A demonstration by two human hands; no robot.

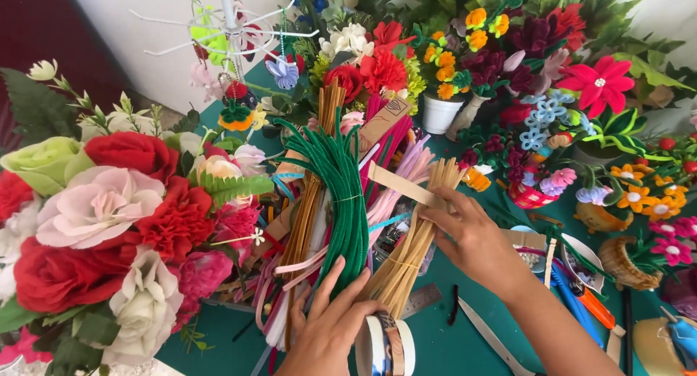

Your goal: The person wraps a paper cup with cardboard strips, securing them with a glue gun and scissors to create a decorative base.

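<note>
My left hand (328, 325) rests on the near end of a dark green bundle of pipe cleaners (341, 187), fingers spread over it. My right hand (475, 238) lies on a tan bundle of pipe cleaners (414, 245), fingers curled over its middle beside a paper band (396, 181). Both bundles lie in a pile with pink, white and brown pipe cleaner bundles (305, 223) on the green table (443, 347). Whether either hand grips its bundle is unclear.
A large bouquet of red, pink and white fabric flowers (109, 223) fills the left. Potted craft flowers (508, 56) crowd the back and right. Tape rolls (385, 347), a metal ruler (421, 300), an orange cutter (592, 307) and a small basket (624, 263) lie near me.
</note>
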